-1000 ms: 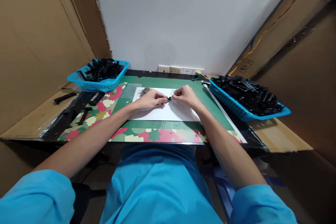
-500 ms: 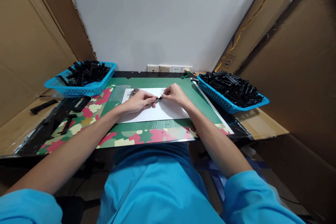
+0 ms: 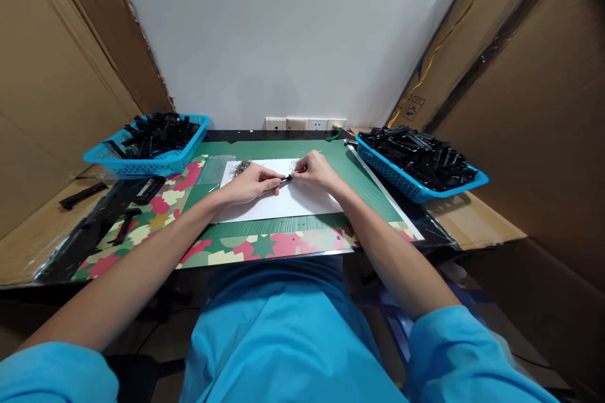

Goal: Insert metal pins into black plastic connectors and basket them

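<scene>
Over a white sheet (image 3: 274, 206), my left hand (image 3: 253, 183) is closed around a small black plastic part (image 3: 286, 179), its fingers hiding most of it. At the part's right end, the fingertips of my right hand (image 3: 312, 170) are pinched together. Whether they grip the part itself or a tiny piece at its end cannot be made out. A pile of tiny metal pieces (image 3: 241, 167) lies on the sheet behind my left hand. A smaller scatter of tiny pieces (image 3: 292, 166) shows beside my right fingers.
Blue baskets heaped with black plastic parts stand at left (image 3: 142, 165) and right (image 3: 397, 177). Several loose black parts (image 3: 123, 227) lie at the left. A clear plastic bag (image 3: 215, 170) is on the green mat (image 3: 373, 182). Cardboard walls (image 3: 534, 107) flank the table.
Both hands stay in nearly the same place, fingers still meeting at the black part. The whole view has shifted slightly.
</scene>
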Demonstrator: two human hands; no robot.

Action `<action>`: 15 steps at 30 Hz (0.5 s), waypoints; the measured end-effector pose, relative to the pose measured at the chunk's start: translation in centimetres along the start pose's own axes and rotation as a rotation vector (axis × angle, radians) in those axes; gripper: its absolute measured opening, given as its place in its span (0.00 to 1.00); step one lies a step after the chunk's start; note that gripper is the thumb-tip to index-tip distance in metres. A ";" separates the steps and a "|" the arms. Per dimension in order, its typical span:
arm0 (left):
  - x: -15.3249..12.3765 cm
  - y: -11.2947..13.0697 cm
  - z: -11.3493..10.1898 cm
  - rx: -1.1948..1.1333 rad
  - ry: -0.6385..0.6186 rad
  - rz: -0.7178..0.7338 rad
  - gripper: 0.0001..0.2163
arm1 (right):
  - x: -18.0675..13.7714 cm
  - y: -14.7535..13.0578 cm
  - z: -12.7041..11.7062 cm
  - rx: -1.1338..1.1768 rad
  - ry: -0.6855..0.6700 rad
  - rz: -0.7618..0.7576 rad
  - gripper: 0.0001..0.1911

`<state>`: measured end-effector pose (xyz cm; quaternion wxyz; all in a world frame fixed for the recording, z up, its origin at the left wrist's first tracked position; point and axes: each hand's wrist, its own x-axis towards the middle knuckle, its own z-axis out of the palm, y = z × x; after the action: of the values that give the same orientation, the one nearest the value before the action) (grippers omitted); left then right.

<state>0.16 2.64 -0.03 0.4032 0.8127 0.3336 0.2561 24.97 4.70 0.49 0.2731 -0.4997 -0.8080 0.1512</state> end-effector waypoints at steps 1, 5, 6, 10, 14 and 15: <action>0.0 0.0 0.0 0.011 -0.004 0.006 0.20 | 0.0 0.0 0.0 0.004 0.001 -0.002 0.06; 0.0 0.0 -0.1 0.003 -0.009 0.025 0.20 | 0.1 0.1 -0.4 0.047 -0.033 0.007 0.06; 0.0 0.0 -0.1 -0.002 -0.013 0.022 0.20 | 0.0 0.2 -0.7 0.068 -0.056 0.016 0.07; 0.0 0.0 -0.1 0.003 -0.007 -0.002 0.23 | -0.3 0.4 -1.8 0.176 -0.169 0.051 0.14; 0.0 0.1 -0.1 0.025 0.006 0.036 0.20 | -0.4 0.8 -2.2 0.192 -0.143 0.051 0.18; 0.1 0.1 -0.1 0.033 0.006 0.049 0.19 | -0.4 0.9 -2.1 0.167 -0.099 0.044 0.18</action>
<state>0.18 2.69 0.07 0.3827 0.8263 0.3190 0.2626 26.99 4.67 1.65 0.2704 -0.4846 -0.7939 0.2486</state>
